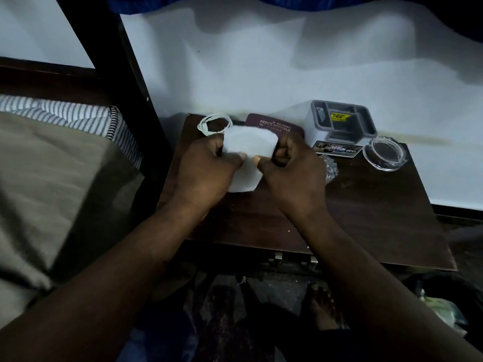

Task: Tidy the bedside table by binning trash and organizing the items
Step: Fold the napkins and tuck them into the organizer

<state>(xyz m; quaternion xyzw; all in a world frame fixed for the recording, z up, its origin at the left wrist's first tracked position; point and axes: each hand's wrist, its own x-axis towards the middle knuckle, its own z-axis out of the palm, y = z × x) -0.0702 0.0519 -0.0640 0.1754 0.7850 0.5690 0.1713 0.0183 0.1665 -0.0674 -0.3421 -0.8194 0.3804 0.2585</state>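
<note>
My left hand [206, 168] and right hand [292, 171] pinch a white cloth [248, 145] above the bedside table [366, 205], partly covering the maroon PRINCE OPTICALS case [277, 125], near an OPEL card [337, 148], grey organizer [342, 121] and glass ashtray [385, 154].

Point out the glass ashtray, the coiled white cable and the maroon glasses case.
glass ashtray [384, 152]: head view, its clear floor.
white cable [215, 116]: head view, top arc of the coil.
maroon glasses case [274, 125]: head view, its printed lettering.
</note>
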